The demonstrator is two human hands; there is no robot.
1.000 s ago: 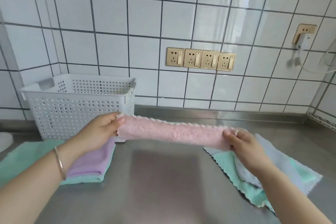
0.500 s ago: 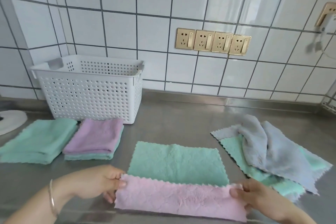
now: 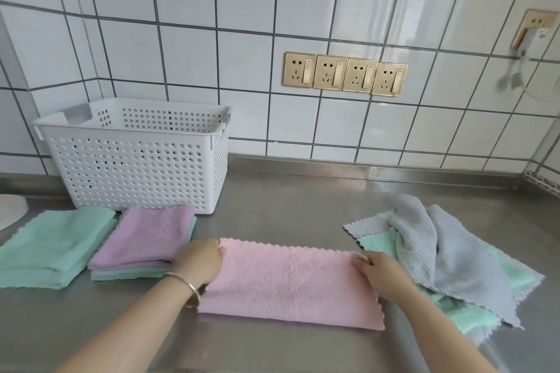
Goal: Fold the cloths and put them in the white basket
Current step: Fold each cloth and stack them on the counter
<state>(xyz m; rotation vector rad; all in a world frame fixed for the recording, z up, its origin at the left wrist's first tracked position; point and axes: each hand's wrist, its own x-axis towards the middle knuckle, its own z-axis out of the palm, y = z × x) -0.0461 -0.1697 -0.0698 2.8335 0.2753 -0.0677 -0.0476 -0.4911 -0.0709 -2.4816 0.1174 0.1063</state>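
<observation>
A pink cloth (image 3: 291, 281) lies folded in half on the steel counter, its zigzag edges along the far side. My left hand (image 3: 201, 260) pinches its far left corner and my right hand (image 3: 378, 275) pinches its far right corner. The white perforated basket (image 3: 136, 166) stands at the back left against the tiled wall; nothing shows inside it. In front of it lie a folded green stack (image 3: 54, 248) and a folded purple cloth (image 3: 145, 236) on top of a green one.
A crumpled grey cloth (image 3: 448, 251) lies over an unfolded green cloth (image 3: 472, 315) just right of my right hand. A white round object (image 3: 9, 209) sits at the far left edge. Gold wall sockets (image 3: 345, 74) and a plugged cable (image 3: 521, 54) are on the wall.
Both hands carried the cloth's near edge forward over its green face and laid it on the far edge. Only the pink side shows now.
</observation>
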